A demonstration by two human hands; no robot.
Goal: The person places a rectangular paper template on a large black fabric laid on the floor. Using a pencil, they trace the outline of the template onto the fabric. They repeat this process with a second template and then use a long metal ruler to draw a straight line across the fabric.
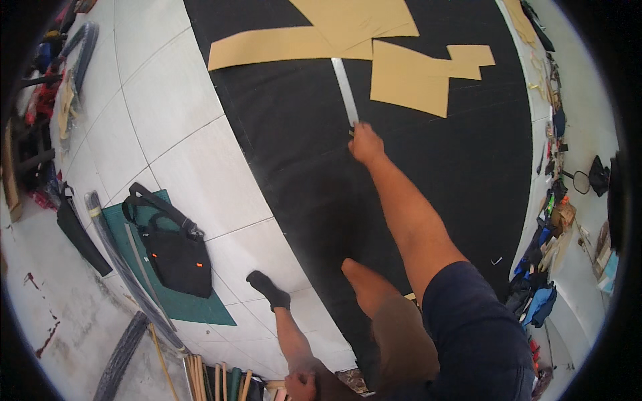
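My right hand [366,142] is closed around the near end of a metal ruler [345,91], reaching out over a large black sheet [287,147]. A small yellowish thing pokes out beside its fingers, too small to name. The ruler's far end meets a long tan cardboard piece [267,47]. Right of it lies another tan cardboard piece [409,80] with a narrow arm, and a larger tan cardboard piece [364,20] lies beyond. Low in view, my left hand [301,385] rests by my left knee with fingers curled; whether it holds anything is hidden.
To the left, a black bag [177,257] lies on a green cutting mat [207,307] over white floor tiles [177,167]. Long wrapped rolls [124,250] run alongside. Wooden sticks [197,374] stand at the lower edge. Mixed clutter [535,287] lines the right wall.
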